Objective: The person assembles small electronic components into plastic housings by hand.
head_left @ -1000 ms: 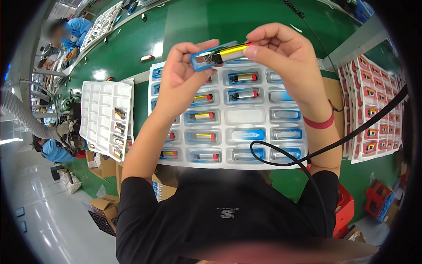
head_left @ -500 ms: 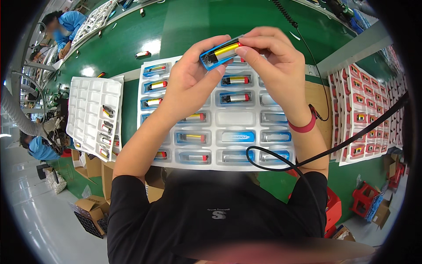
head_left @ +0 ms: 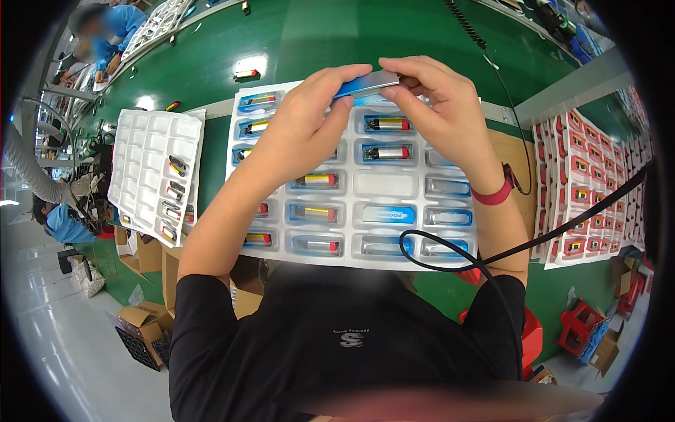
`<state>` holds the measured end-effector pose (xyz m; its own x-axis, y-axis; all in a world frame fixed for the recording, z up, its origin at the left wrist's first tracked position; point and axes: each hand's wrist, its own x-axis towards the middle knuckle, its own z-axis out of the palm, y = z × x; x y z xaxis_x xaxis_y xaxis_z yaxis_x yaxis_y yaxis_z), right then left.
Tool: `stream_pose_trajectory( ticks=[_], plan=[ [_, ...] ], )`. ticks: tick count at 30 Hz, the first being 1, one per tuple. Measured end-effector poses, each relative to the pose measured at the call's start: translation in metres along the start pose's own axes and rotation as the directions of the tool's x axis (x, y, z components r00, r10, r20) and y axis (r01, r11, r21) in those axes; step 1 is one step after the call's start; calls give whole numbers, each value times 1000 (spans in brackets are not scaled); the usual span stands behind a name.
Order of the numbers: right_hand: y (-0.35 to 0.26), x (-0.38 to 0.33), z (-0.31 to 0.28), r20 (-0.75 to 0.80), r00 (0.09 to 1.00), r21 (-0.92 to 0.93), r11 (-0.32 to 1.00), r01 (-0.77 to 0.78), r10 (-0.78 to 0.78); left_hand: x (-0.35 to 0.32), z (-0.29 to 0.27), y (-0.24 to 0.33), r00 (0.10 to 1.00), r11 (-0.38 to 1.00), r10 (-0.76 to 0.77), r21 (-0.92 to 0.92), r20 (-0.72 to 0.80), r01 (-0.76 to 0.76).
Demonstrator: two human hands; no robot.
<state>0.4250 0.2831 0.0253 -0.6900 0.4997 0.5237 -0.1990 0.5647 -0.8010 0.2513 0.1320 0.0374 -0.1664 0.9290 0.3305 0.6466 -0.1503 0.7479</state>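
Observation:
Both my hands hold one small blue case (head_left: 368,83) above the far part of a white moulded tray (head_left: 384,185). Its smooth outer face, blue fading to silver, is turned up, hiding what lies inside. My left hand (head_left: 309,119) pinches the left end between thumb and fingers. At the right end, the thumb and fingers of my right hand (head_left: 444,112) close on the edge. Below them, tray pockets hold blue cases, several with a battery cell (head_left: 387,124) with a red end inside. One blue case (head_left: 389,214) lies with its outer face up.
A white tray (head_left: 137,165) with a few cells lies at left. Stacked trays of red cases (head_left: 580,190) stand at right. A black cable (head_left: 555,231) loops over my tray's near right corner. A loose cell (head_left: 246,74) lies beyond. A co-worker's blue sleeve (head_left: 126,21) shows far left.
The case has been turned over: its open side with the yellow and silver cell faced up before, and now its smooth outer face does. Both hands still grip it.

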Motion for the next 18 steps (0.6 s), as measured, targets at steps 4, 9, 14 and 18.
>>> stream_pose_trajectory(
  ticks=[4, 9, 14, 18],
  plan=[
    [-6, 2, -3, 76, 993, -136, 986, 97, -87, 2, 1, 8, 997, 998, -59, -19, 41, 60],
    [-9, 1, -8, 79, 992, -165, 980, 114, -103, 0, 1, 4, 998, 999, 36, 9, 58, -36],
    [-10, 3, -13, 61, 991, -186, 974, 131, -121, 5, 5, 3, 1000, 1000, -2, 17, -14, 2],
    [-11, 5, -12, 50, 976, -269, 938, 218, -212, 7, 6, -3, 998, 999, 20, -46, -63, -23]
  ],
)
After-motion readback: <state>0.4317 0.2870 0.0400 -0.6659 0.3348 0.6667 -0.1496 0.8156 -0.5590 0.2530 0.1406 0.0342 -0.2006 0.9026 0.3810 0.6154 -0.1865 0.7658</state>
